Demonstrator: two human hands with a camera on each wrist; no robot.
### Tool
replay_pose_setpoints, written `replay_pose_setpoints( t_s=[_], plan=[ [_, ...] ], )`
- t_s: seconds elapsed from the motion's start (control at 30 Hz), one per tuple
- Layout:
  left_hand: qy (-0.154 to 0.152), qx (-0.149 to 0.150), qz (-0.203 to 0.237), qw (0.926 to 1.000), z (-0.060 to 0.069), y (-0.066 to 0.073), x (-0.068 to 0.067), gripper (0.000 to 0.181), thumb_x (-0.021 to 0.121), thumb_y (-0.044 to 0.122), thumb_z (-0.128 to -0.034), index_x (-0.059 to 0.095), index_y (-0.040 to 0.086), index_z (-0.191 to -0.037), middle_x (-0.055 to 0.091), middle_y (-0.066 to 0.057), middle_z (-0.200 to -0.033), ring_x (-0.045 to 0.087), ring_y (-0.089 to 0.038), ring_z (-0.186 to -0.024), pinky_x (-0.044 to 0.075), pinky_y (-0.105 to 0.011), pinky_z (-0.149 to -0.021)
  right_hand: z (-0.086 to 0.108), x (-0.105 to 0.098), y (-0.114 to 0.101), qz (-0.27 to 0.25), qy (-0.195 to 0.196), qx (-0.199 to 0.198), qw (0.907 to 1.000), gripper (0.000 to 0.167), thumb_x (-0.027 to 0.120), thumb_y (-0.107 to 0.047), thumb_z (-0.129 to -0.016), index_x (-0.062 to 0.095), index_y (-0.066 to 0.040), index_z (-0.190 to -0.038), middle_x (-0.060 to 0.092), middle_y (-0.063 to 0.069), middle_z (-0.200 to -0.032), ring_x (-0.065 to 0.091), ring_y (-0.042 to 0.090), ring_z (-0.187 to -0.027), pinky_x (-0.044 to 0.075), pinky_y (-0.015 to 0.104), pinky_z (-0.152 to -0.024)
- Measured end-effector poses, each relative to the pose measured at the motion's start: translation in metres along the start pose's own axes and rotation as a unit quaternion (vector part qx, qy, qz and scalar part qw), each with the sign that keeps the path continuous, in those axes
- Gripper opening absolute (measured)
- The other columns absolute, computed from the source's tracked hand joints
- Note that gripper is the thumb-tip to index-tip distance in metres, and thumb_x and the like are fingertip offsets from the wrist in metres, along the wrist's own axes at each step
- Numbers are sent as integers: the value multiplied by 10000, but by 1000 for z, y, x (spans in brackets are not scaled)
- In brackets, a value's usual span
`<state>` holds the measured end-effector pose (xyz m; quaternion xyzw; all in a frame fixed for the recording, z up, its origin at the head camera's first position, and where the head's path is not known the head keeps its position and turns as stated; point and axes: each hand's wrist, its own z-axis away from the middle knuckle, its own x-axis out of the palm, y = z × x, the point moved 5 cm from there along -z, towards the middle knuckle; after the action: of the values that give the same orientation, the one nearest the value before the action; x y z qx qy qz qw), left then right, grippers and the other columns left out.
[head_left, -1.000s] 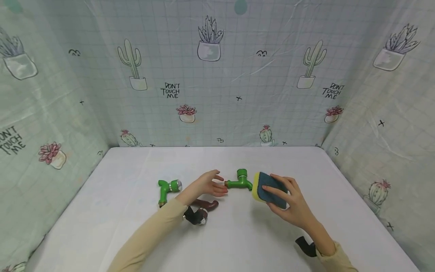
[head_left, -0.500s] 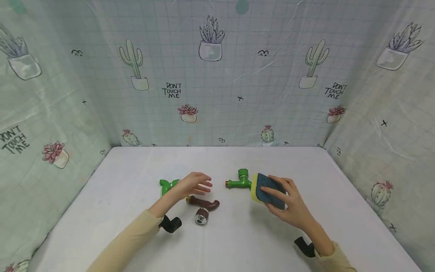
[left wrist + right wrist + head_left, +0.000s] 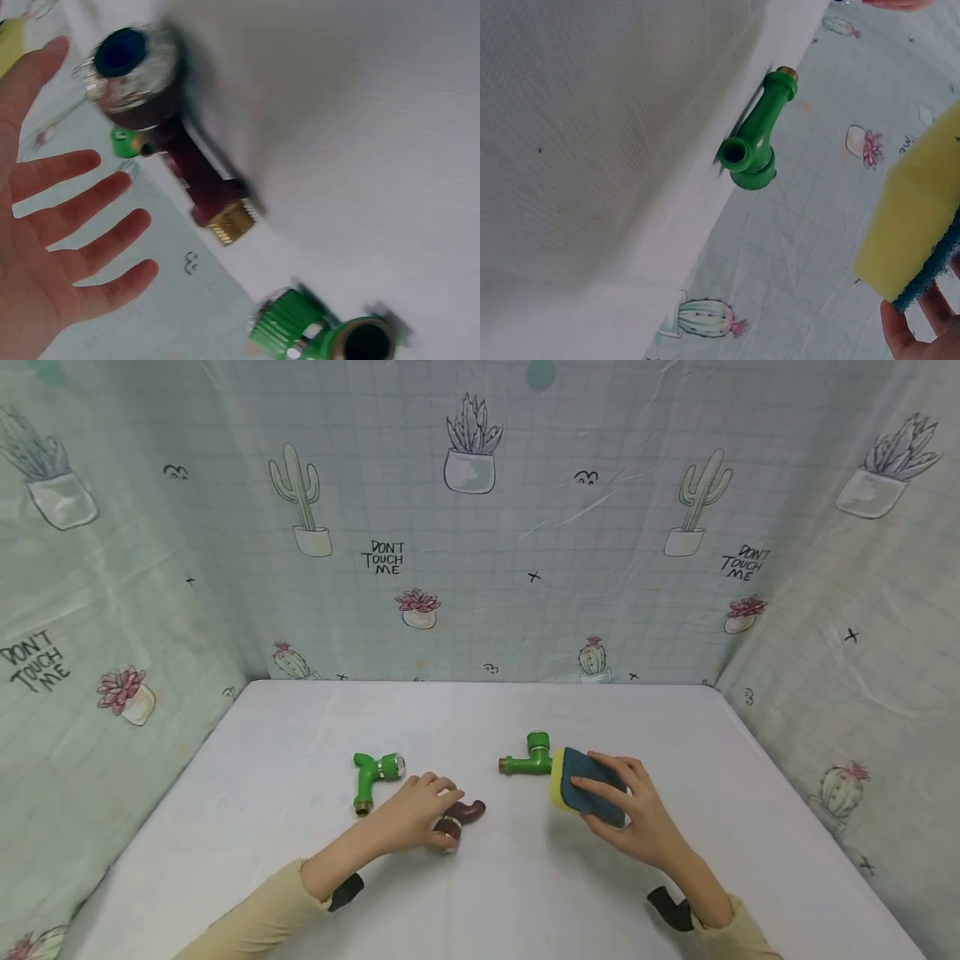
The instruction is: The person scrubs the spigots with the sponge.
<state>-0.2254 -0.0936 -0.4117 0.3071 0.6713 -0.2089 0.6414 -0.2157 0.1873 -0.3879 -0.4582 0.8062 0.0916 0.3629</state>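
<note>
My left hand (image 3: 416, 814) hovers over the brown faucet (image 3: 468, 812), thumb and fingers spread around its chrome-ended handle. In the left wrist view the fingers of that hand (image 3: 67, 225) are apart, beside the brown faucet (image 3: 191, 165), with a gap between. My right hand (image 3: 641, 818) grips a blue and yellow sponge (image 3: 592, 787) above the table. Behind the sponge lies a green faucet (image 3: 528, 765), its spout end hidden in the head view; the right wrist view shows this green faucet (image 3: 757, 135) whole, apart from the sponge (image 3: 911, 210).
A second green faucet (image 3: 365, 781) lies on the white table (image 3: 480, 710) behind my left forearm. Black pieces show by the left sleeve (image 3: 346, 892) and beside the right wrist (image 3: 670, 907). A patterned cloth (image 3: 487, 552) hangs behind the table and along both sides.
My left hand has moved left from near the right green faucet, then down to the brown one. My right hand, still gripping the sponge, has shifted only slightly left and down.
</note>
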Motion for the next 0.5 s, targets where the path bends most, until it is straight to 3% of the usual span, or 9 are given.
replay_pose_setpoints(
  t_s=[0.1, 0.2, 0.33, 0.5],
  plan=[
    [50, 213, -672, 9975, 4, 0, 8, 635, 635, 510, -731, 536, 92, -1198, 566, -50, -1127, 491, -234, -1040, 401, -445, -869, 0, 0, 0, 41, -34, 16, 10000, 395, 486, -449, -849, 600, -227, -1156, 480, 156, -1274, 392, 224, -1085, 380, 347, -816],
    [-85, 281, -1042, 9941, 6, -2, 16, 670, 583, 553, -755, 510, 90, -1233, 554, -61, -1160, 487, -258, -1077, 386, -494, -896, 0, 2, -2, 54, -118, 43, 9999, 387, 514, -443, -840, 597, -235, -1156, 477, 145, -1277, 391, 218, -1087, 397, 380, -797],
    [-261, 291, -1195, 9921, 6, -4, 24, 674, 543, 559, -785, 484, 86, -1263, 537, -83, -1200, 483, -283, -1119, 363, -545, -918, 1, 4, -4, 21, -307, 176, 9994, 392, 634, -374, -788, 593, -249, -1158, 467, 133, -1289, 382, 200, -1096, 406, 403, -799],
    [-440, 284, -964, 9940, 3, -4, 26, 675, 546, 536, -796, 463, 70, -1276, 502, -99, -1264, 475, -285, -1155, 339, -569, -938, 1, 7, -7, 88, -595, 325, 9977, 479, 720, -275, -706, 584, -278, -1164, 453, 100, -1309, 372, 177, -1109, 423, 416, -817]
  ],
)
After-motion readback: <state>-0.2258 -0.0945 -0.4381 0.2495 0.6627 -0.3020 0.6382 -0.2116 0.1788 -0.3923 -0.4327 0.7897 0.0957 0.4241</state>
